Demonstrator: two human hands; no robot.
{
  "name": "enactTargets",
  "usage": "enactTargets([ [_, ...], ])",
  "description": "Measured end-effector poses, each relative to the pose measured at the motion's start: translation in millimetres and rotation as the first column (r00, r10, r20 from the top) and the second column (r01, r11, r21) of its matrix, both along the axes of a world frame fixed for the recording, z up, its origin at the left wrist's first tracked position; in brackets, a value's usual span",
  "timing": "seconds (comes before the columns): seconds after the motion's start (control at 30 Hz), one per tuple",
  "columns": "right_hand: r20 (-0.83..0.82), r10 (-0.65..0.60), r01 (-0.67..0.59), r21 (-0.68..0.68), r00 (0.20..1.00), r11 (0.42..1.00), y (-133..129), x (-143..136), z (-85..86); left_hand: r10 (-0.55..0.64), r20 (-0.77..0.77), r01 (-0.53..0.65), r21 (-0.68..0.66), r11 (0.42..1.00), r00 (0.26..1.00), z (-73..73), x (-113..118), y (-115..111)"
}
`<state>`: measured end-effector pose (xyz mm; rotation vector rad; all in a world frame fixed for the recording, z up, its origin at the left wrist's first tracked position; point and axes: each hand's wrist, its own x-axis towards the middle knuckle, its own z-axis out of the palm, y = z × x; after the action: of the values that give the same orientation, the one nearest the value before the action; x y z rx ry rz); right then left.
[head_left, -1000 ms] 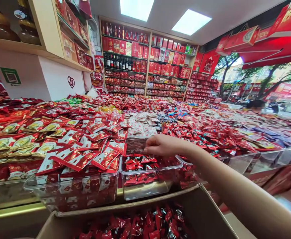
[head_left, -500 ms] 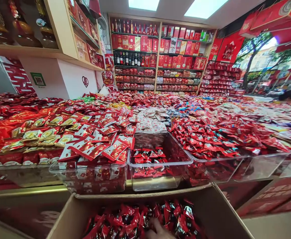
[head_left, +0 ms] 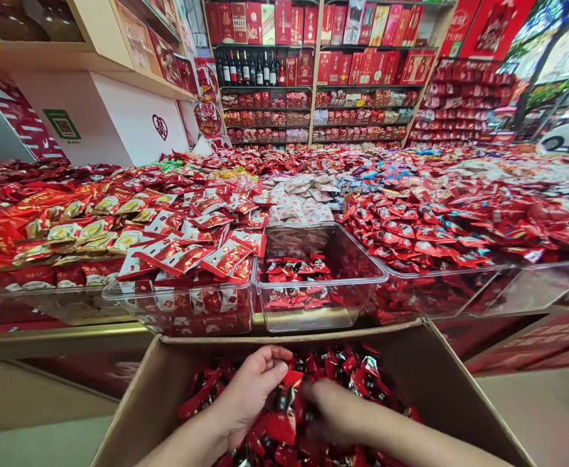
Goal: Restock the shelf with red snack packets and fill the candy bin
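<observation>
A cardboard box (head_left: pixel 425 383) stands open in front of me, partly filled with small red wrapped candies (head_left: pixel 362 376). Inside it, my left hand (head_left: pixel 253 383) has its thumb and fingers curled together on a shiny red candy packet (head_left: pixel 284 408). Close on the other side of that packet is my right hand (head_left: pixel 336 408), reaching down among the candies; motion smears its fingers, so its grip cannot be made out. Just beyond the box, a clear plastic bin (head_left: pixel 321 282) holds a low layer of similar red packets (head_left: pixel 297 269).
Left of that bin, another clear bin (head_left: pixel 177 305) is heaped with red-and-white packets (head_left: pixel 207 250). A heap of red packets (head_left: pixel 406 227) lies to the right. Shelves (head_left: pixel 313 84) with bottles and red boxes line the back. A white cabinet (head_left: pixel 114 120) stands at the left.
My left hand has come into view over the box and closed on a packet. More of my right hand and forearm shows. The view has tilted downward.
</observation>
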<state>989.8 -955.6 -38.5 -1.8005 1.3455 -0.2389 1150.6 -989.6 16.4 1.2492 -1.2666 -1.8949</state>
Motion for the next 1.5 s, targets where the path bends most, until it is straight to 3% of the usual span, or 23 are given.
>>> enactTargets([
  [0.07,0.171,-0.098,0.094,0.032,0.98,0.995,-5.1,-6.1,16.6,-0.002,-0.002,0.002,0.066,0.998,1.0,2.0,-0.5,2.5],
  [0.13,0.393,-0.184,0.168,0.076,0.901,0.983,-8.3,-8.0,27.6,-0.087,0.014,0.085,0.083,0.993,0.996,4.8,-1.0,4.6],
  [0.23,0.565,-0.224,0.181,0.133,0.794,0.975,-6.1,-5.2,33.9,-0.222,0.077,0.224,-0.022,0.974,0.972,7.6,-1.8,6.6],
  [0.37,0.567,-0.201,0.162,0.118,0.799,0.98,2.5,-1.3,36.1,-0.183,0.239,0.239,-0.229,0.944,0.954,6.9,-2.3,7.1],
  [0.5,0.656,-0.176,0.078,0.176,0.734,0.981,5.7,-2.6,41.8,-0.164,0.231,0.216,-0.223,0.951,0.959,7.0,-3.1,8.8],
  [0.73,0.676,-0.139,0.022,0.179,0.724,0.984,3.5,-8.3,50.1,-0.126,0.276,0.214,-0.315,0.925,0.953,8.9,-2.6,10.3],
  [0.87,0.644,-0.167,0.117,0.12,0.746,0.986,1.1,-8.8,53.8,-0.131,0.254,0.21,-0.316,0.925,0.958,6.9,-1.5,9.1],
  [0.97,0.687,-0.263,0.178,0.195,0.678,0.965,0.1,-6.9,57.1,-0.197,0.187,0.242,-0.263,0.934,0.963,5.1,-0.9,11.3],
  [1.1,0.716,-0.366,0.276,0.246,0.594,0.929,0.0,-4.1,59.6,-0.311,0.237,0.373,-0.296,0.879,0.92,7.4,-1.6,16.3],
  [1.5,0.696,-0.425,0.305,0.299,0.579,0.904,1.2,-7.7,59.8,-0.342,0.292,0.417,-0.257,0.872,0.893,11.7,-0.2,15.0],
])
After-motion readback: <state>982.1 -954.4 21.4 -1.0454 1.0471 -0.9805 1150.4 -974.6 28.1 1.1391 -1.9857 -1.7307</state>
